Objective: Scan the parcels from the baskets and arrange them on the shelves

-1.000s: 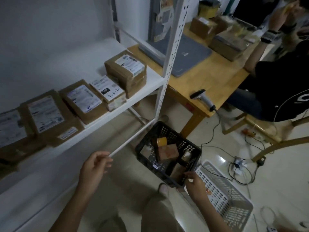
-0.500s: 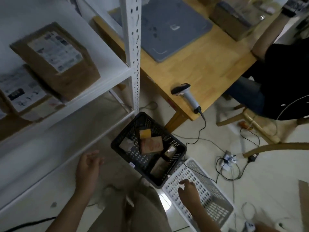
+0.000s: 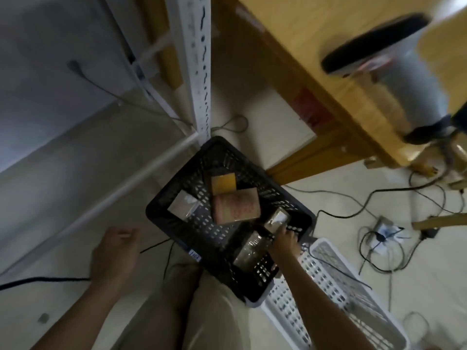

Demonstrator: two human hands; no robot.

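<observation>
Pale floor (image 3: 290, 117) fills most of the view, with a white rack (image 3: 199, 72) standing at the upper left and a wooden surface (image 3: 316, 34) at the upper right. A scanner (image 3: 394, 72) lies near the surface's edge, close to the camera and badly blurred. On the side of the surface sits a red label (image 3: 310, 109), too smeared to read.

The black basket (image 3: 161, 213) stands on the floor just by the rack's foot. A white sticker (image 3: 194, 255) on its near rim carries handwritten digits that I cannot make out. Five parcels lie inside:
- a yellow parcel (image 3: 223, 183) at the far side;
- a brown parcel (image 3: 236, 207) touching it, with pink print that is not legible;
- a grey parcel (image 3: 183, 204) to the left;
- a small parcel (image 3: 276, 219) to the right;
- a wrapped parcel (image 3: 250, 251) in shiny clear film nearest the person.

The hands are well apart. The right hand (image 3: 285, 242) reaches into the black basket, its fingertips at the small parcel and beside the wrapped one; whether it grips either I cannot tell. The left hand (image 3: 113, 253) hangs over the floor, loosely curled and holding nothing.

A white basket (image 3: 328, 286) lies tucked under the black one's right corner. Cables (image 3: 341, 195) and a power strip (image 3: 386, 228) sprawl over the floor to the right, and the person's knees (image 3: 177, 311) crowd the bottom edge.
</observation>
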